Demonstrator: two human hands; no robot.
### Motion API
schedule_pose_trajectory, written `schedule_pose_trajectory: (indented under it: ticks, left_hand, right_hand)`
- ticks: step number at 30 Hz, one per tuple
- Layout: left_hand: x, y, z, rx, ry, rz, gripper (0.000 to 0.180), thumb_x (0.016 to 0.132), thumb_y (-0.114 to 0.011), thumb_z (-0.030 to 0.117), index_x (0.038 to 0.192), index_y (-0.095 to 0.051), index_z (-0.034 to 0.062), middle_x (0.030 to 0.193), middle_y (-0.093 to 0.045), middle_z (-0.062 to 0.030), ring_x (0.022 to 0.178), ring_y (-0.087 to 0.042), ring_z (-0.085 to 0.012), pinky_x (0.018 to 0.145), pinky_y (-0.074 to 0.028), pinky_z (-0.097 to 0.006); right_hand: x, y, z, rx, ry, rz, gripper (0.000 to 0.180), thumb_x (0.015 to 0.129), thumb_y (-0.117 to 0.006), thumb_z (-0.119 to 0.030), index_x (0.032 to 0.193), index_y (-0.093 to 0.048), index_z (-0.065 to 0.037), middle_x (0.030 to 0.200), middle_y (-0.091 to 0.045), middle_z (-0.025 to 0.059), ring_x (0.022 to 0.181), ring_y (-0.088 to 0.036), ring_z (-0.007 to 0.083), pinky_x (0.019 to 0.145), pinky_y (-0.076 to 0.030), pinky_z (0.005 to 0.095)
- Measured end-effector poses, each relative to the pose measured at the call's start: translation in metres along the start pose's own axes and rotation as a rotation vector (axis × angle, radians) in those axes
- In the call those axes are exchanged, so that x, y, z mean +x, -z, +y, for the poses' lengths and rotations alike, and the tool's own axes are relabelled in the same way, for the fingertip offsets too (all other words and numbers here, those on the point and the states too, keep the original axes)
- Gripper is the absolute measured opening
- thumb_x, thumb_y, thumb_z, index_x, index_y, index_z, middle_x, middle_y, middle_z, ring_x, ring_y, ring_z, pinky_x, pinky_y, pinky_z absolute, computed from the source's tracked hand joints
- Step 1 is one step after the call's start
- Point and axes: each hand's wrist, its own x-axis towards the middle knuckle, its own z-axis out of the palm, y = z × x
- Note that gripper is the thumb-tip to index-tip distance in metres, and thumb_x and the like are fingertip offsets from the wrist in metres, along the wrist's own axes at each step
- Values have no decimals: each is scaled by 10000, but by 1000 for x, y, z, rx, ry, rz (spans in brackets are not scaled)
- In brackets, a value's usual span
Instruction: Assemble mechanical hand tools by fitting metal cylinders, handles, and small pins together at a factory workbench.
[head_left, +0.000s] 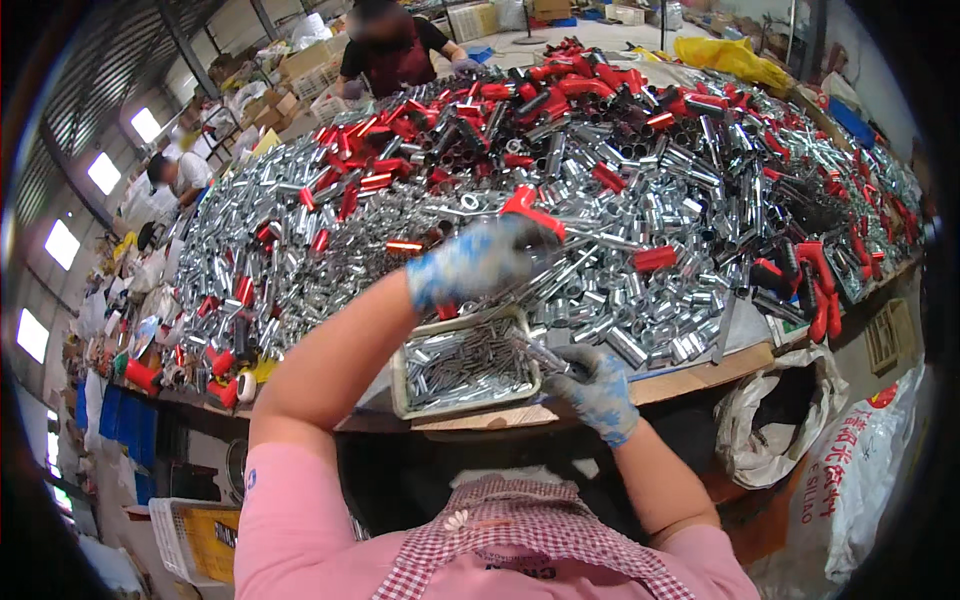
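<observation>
My left hand [480, 260], in a grey and blue work glove, is raised over the table and grips a red bent pipe piece [528, 208]. My right hand [596, 388], in the same kind of glove, holds a short shiny metal tube [543, 355] just above the near rim of a shallow pale tray [398, 385] filled with small silver tubes. A huge heap of chrome tube pieces [600, 200] mixed with red and black parts covers the table behind the tray.
A wooden table edge [690, 380] runs below the heap. White sacks [800, 420] stand at the right. A white crate [185, 535] sits at lower left beside blue crates [125, 425]. Another person [390, 50] works at the far side, and one more sits at the left [180, 175].
</observation>
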Motion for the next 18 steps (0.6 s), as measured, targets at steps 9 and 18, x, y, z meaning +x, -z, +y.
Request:
schedule_pose_trajectory:
  ticks: [9, 18]
  left_hand:
    - [206, 16, -73, 481, 318, 250, 970, 800, -652, 563, 1445, -256, -44, 1306, -528, -297, 1226, -523, -401, 1039, -408, -425]
    - [173, 29, -83, 230, 85, 307, 264, 878, -569, 184, 1033, -675, -2, 986, -688, -169, 947, -671, -263, 801, -540, -375]
  right_hand:
    - [16, 1, 13, -388, 206, -5, 411, 733, -772, -220, 1065, -681, 5, 810, -681, 123, 747, -677, 206, 697, -527, 325]
    - [12, 2, 18, -279, 167, 35, 431, 787, -734, -223, 1125, -642, 28, 977, -681, 217, 908, -681, 302, 787, -532, 366]
